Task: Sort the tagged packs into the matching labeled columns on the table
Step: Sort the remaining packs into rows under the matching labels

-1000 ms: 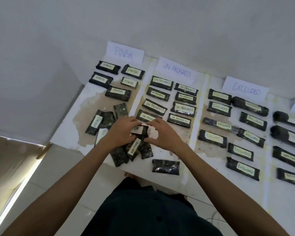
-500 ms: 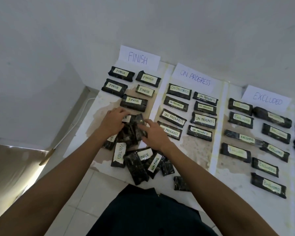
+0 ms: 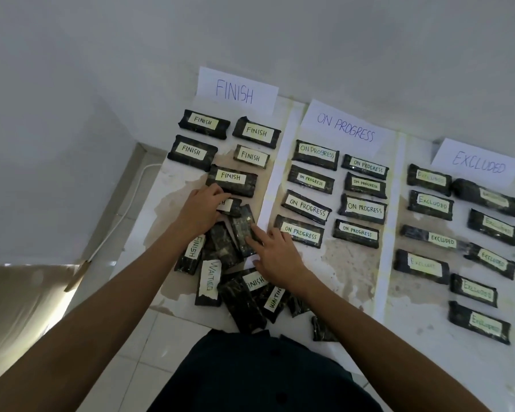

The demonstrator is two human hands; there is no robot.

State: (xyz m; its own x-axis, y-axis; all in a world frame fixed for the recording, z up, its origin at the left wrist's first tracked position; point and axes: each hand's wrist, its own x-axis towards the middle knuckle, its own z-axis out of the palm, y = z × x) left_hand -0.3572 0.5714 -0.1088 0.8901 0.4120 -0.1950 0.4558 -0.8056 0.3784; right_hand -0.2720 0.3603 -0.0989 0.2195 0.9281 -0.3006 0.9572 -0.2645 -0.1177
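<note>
Five sorted packs (image 3: 231, 179) are laid out crosswise directly below the FINISH sign (image 3: 237, 90). Further below that sign and slightly left, the left hand (image 3: 201, 208) is curled over the left end of a sixth pack (image 3: 232, 206), which is gripped there. Its tag is covered except for a final letter H. This pack lies just under the lowest sorted one, its long axis parallel to theirs and running rightward out of the grip. It is judged to be all but placed, with little more than a release needed. Below the sign and slightly right, the right hand (image 3: 275, 251) is spread and nothing is held by it. Its straight fingers (image 3: 256, 233) are pressed on a tag-down pack (image 3: 241, 227) whose long axis points roughly toward the sign. That pack is nearer the right hand and would have to be turned over before its column can be known. Lowest below the sign, at the edge of the table (image 3: 173, 185), the unsorted heap (image 3: 241, 304) is found, with FINISH and WAITING tags readable. Right of the sign, columns are filled under the ON PROGRESS sign (image 3: 345, 130) and the EXCLUDED sign (image 3: 479, 163).
</note>
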